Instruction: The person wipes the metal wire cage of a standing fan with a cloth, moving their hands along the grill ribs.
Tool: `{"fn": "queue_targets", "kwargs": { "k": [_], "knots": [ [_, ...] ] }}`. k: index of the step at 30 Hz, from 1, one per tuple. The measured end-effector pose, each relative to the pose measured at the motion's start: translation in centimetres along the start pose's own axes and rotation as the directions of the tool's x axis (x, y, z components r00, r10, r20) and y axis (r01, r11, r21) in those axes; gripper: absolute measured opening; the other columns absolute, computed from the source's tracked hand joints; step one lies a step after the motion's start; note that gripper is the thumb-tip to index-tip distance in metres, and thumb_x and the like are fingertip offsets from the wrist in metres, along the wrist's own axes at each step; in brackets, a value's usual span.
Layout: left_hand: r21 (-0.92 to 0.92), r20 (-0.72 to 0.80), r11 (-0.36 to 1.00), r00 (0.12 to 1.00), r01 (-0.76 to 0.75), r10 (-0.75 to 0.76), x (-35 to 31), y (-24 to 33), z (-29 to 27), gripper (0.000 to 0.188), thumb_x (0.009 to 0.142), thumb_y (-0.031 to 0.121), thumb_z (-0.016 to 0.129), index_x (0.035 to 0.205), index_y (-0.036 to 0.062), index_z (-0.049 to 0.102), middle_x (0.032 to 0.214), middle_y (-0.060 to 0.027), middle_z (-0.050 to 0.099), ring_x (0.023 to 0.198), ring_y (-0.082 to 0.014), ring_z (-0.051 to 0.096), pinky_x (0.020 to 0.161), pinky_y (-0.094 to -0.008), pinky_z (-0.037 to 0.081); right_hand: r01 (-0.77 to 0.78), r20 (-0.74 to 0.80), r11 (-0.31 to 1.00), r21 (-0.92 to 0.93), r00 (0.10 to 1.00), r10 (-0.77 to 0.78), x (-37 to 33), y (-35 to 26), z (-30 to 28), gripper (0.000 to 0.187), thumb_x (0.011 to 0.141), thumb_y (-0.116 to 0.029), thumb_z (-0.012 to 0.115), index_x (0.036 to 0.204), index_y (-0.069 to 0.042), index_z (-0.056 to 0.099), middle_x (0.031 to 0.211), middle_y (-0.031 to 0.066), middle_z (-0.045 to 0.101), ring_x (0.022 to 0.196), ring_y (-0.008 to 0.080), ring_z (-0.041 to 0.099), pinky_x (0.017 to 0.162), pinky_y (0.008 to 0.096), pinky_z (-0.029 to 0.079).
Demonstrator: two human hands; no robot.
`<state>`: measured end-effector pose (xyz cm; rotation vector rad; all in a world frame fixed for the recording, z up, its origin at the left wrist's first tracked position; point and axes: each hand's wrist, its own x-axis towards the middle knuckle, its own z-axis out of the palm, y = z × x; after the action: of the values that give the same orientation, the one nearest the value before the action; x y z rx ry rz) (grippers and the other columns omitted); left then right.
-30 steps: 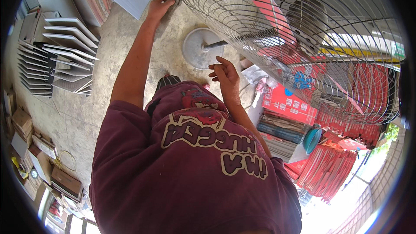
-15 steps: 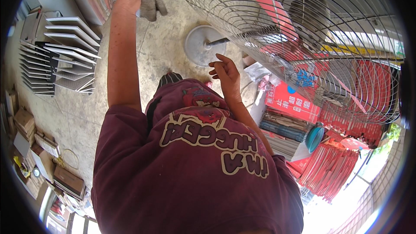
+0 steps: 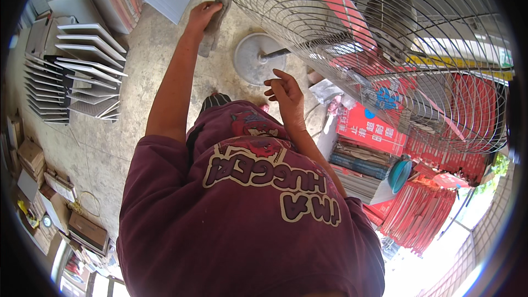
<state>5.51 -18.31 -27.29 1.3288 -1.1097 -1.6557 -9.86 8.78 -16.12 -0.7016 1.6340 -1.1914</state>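
While the left hand (image 3: 203, 17) pinches the cloth (image 3: 215, 23) in closed fingers, it hangs along that hand's right side, long axis slanting down-left, beyond the base's (image 3: 246, 61) upper-left rim; the right hand (image 3: 287, 96), half curled, seemingly empty, is farther.

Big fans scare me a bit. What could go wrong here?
Maybe two things. The cloth in the left hand looks close to the fan in this view, so it might catch on it, though I can't tell how near it really is. Also, the fan's round base stands on the floor in front, so someone might bump it and make the fan wobble.
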Motion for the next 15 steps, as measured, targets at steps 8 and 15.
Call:
{"fn": "queue_targets", "kwargs": {
  "k": [8,15],
  "knots": [
    [0.077,-0.018,0.991,0.993,-0.113,0.115,-1.2,2.0,0.1,0.034,0.073,0.029,0.072,0.094,0.0024,0.067,0.084,-0.0028,0.063,0.074,-0.0116,0.055,0.066,-0.0263,0.043,0.010,0.000,1.000,-0.001,1.000,-0.010,-0.3,0.2,-0.3,0.034,0.090,-0.014,0.053,0.122,-0.003,0.048,0.095,0.0060,0.064,0.075,0.0107,0.060,0.065,0.0230,0.046],
    [0.037,-0.025,0.943,0.943,-0.331,0.332,-5.5,9.9,-1.8,0.030,0.078,0.023,0.070,0.097,0.0016,0.065,0.087,-0.0026,0.061,0.075,-0.0106,0.057,0.064,-0.0232,0.045,0.017,0.007,1.000,0.014,1.000,-0.017,-0.3,0.3,-0.3,0.034,0.090,-0.014,0.052,0.122,-0.003,0.048,0.095,0.0063,0.064,0.074,0.0107,0.060,0.065,0.0230,0.046]
  ]
}}
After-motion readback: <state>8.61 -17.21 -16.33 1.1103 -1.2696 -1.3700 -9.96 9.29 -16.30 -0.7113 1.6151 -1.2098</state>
